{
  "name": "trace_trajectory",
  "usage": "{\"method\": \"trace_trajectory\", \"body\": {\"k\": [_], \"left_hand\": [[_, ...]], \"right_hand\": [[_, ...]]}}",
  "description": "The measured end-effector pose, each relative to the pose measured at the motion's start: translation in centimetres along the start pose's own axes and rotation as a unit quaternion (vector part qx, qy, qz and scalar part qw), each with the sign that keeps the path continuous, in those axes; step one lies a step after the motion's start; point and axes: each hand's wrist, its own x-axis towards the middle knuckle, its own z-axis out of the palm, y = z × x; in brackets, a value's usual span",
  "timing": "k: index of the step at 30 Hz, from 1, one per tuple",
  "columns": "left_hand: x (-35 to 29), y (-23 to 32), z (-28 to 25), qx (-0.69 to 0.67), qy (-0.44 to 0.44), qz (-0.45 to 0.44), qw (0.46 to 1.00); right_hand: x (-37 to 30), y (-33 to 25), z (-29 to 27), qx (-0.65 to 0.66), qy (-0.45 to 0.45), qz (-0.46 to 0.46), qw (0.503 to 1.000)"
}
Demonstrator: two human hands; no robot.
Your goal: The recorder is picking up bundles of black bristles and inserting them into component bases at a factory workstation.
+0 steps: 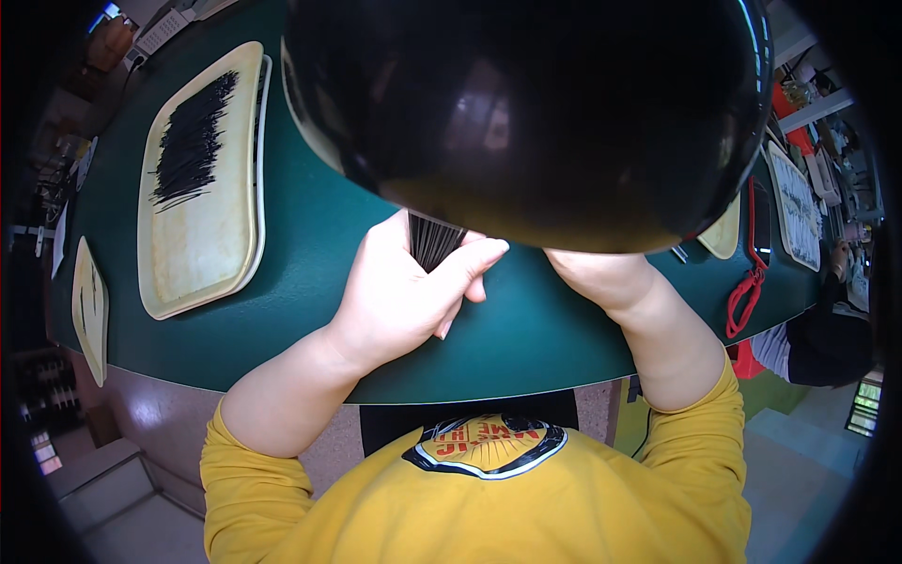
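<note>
My left hand (404, 287) is closed around a bundle of thin, straight black strands (436, 242), perhaps wires. The thumb lies across the bundle, whose upper end runs out of sight beneath a large glossy black dome (526, 122). To the right, my right hand (601, 274) reaches under the lower edge of that dome. Only its back and wrist show, so its fingers are hidden. On the left, a cream tray (202, 258) carries a pile of similar black strands (193, 136).
A green table (507, 343) lies under my hands. At far left is a smaller cream tray (91, 324) with a few strands. On the right are a phone-like object (759, 221) with a red strap (745, 303), a filled tray (794, 207) and another person's dark sleeve (829, 324).
</note>
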Motion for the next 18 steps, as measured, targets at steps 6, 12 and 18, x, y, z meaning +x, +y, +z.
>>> {"method": "trace_trajectory", "body": {"k": [6, 12, 18], "left_hand": [[0.2, 0.3, -0.2, -0.033, -0.025, -0.006, 0.999], [0.1, 0.1, -0.8, -0.121, -0.075, -0.072, 0.987], [0.1, 0.1, -1.2, -0.311, -0.140, -0.138, 0.930]], "right_hand": [[0.6, -1.0, -0.2, 0.151, -0.004, 0.083, 0.985], [0.3, 0.4, -0.9, 0.437, -0.059, 0.263, 0.858], [1.0, -1.8, -0.7, 0.355, -0.163, 0.209, 0.897]]}}
